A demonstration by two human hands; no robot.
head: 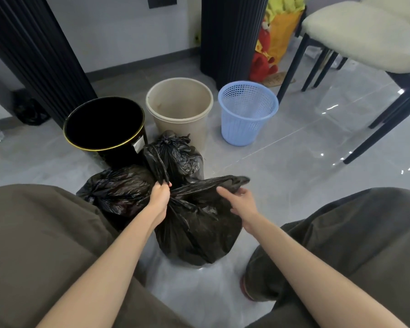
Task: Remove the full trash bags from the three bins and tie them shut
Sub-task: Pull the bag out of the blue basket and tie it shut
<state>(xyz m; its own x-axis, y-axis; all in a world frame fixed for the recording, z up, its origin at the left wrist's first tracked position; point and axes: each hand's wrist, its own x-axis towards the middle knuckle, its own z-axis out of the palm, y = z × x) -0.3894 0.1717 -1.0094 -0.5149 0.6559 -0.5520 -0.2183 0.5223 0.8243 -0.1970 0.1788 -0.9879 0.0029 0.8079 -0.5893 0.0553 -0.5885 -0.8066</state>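
three bins in a row at the far side of the tiled floor: black bin (104,124) left, beige bin (179,102) middle, blue mesh basket (247,112) right. all upright. no liner visible in beige or blue; inside of black too dark to tell. judged emptied.

three black trash bags grouped in front of the bins, between the knees. rear bag (175,155) touching both black and beige bins, neck bunched on top, looks knotted. left bag (118,185) just beside it, slumped, neck gathered; knot not resolvable. near bag (197,228) upright on the floor, closest to the body, mouth not yet closed.

left hand (160,197): clenched round one twisted ear, apparently of the near bag, drawn up and away across the rear bag. right hand (240,200): fingers loosely curled, pinching the other ear, stretched out to the right. pulled in opposite directions, presumably to gather the mouth tight and leave length on each ear for a knot. left standing on the floor, presumably to keep the weight off the thin plastic while tying.

judgement: last of three bags; ears not yet crossed. next: cross ears over the mouth, tuck one under, pull snug. risk: thin film, liable to tear at an ear if yanked; liable to spill if tipped before knotting.

elsewhere: cream padded chair (360,36) at right, red plush toy (260,65) beside dark fluted column (230,36).
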